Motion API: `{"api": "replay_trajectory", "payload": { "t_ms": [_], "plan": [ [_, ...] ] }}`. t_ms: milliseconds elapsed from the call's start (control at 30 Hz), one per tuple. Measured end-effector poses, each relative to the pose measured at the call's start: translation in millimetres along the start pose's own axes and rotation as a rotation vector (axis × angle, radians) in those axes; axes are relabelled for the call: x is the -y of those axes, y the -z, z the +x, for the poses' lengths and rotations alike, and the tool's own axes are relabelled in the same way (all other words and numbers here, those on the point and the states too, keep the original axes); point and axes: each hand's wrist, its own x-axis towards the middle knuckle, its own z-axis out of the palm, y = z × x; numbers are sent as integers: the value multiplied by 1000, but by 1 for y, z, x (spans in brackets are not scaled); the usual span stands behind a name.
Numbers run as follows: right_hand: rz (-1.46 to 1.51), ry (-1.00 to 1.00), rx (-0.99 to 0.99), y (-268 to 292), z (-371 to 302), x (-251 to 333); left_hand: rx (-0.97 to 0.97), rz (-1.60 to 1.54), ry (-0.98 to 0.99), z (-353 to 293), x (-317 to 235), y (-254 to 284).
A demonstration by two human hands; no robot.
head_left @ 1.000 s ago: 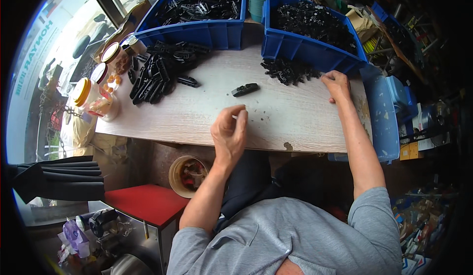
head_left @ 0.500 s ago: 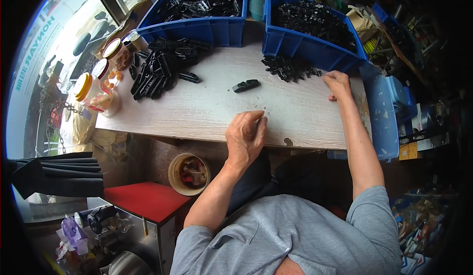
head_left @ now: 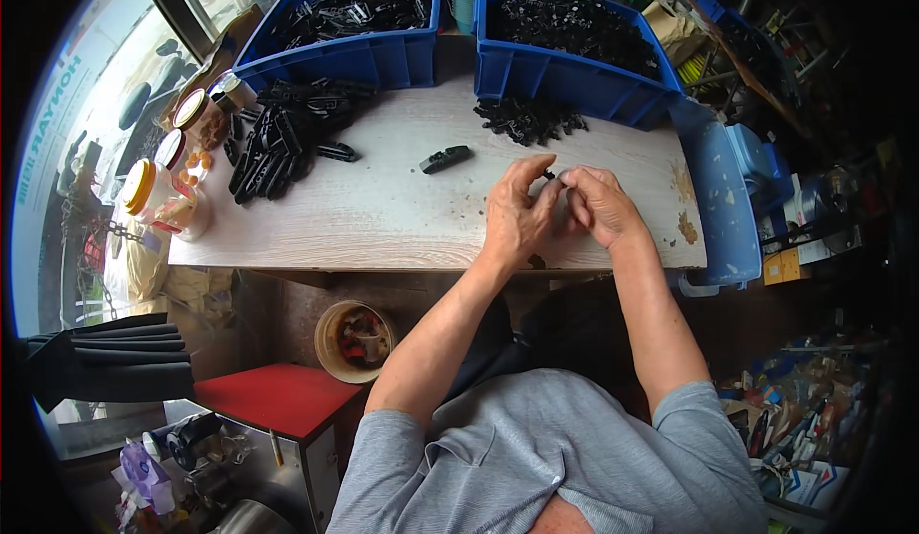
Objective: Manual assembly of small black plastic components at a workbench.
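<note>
My left hand [head_left: 517, 211] is above the table's near part, thumb and forefinger closed around a small black plastic part [head_left: 549, 175]. Close against it, my right hand [head_left: 605, 207] has its fingertips pinched together; what lies in them is too small to make out. A single long black plastic piece [head_left: 446, 159] rests on the table left of my hands. Beyond them lies a pile of small black parts [head_left: 528, 121]. Farther left is a heap of long black pieces [head_left: 278, 142], with one [head_left: 337, 152] lying at its right side.
Two blue bins stand at the table's back: the left bin [head_left: 383, 67] holds long black pieces, the right bin [head_left: 574, 89] small parts. Jars [head_left: 168, 197] line the left edge. A bucket [head_left: 330, 352] sits below, near a red-topped cabinet [head_left: 278, 395]. A light-blue tub [head_left: 723, 199] adjoins the right side.
My right hand has come from beside the pile of small parts to meet my left hand. The left has moved slightly right and away from me. The whole view has shifted a little.
</note>
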Motion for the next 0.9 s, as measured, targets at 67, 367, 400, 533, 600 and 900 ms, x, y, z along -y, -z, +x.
{"api": "replay_trajectory", "payload": {
  "t_ms": [67, 367, 400, 533, 600, 900],
  "plan": [
    [-3, 51, 13, 2, 1, -8, 62, -20, 82, 0, 3, 0],
    [40, 159, -55, -17, -10, -5, 50, -541, 551, 3, -3, 10],
    [40, 159, -56, -17, -10, -6, 50, -530, 553, 3, -3, 11],
    [7, 200, -41, -22, -10, -11, 70, -485, 548, 4, -3, 15],
    [-11, 198, -54, -24, -9, -12, 69, -499, 542, 3, -4, 14],
    [49, 176, -38, -24, -13, -12, -248, 878, -120, 15, 9, 84]
  ]
}}
